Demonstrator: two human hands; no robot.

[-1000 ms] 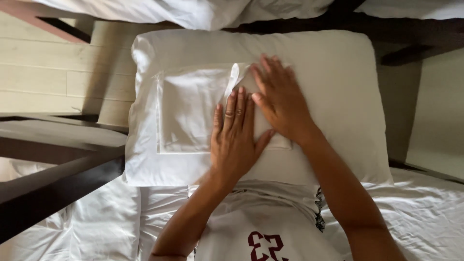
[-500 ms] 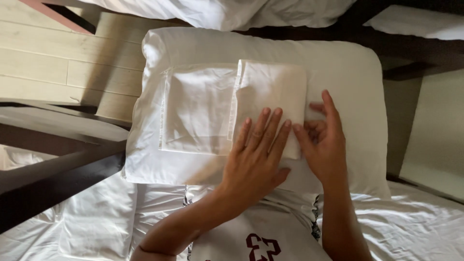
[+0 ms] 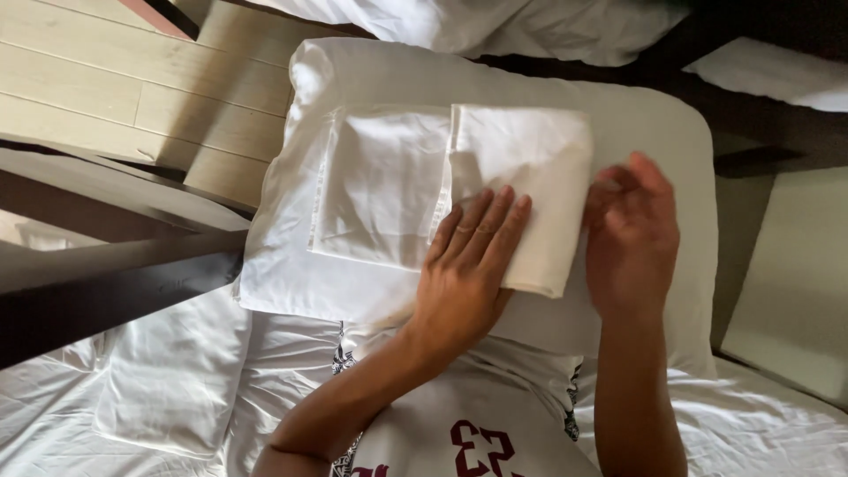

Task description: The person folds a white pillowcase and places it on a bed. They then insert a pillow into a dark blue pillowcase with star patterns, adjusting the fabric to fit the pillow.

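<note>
The left hand (image 3: 468, 265) lies flat and open, fingers spread, palm pressing on the folded white cloth (image 3: 521, 185) near the middle of the frame. The right hand (image 3: 632, 234) sits just to the right of it, fingers loosely curled at the cloth's right edge; it touches that edge, but whether it pinches it I cannot tell. The cloth is folded into a neat rectangle, with its right half doubled over as a thicker, upper layer and its left half a flatter panel (image 3: 380, 181). Judging from this, the folding looks largely done, with perhaps one fold or a last smoothing left. The cloth rests on a white pillow (image 3: 654, 124), which lies on a bed with rumpled white sheets (image 3: 168, 389) at the lower left. A dark wooden rail (image 3: 115, 291) crosses the left side, and pale wood flooring (image 3: 115, 88) shows at the upper left. No packages, labels or signs are visible
</note>
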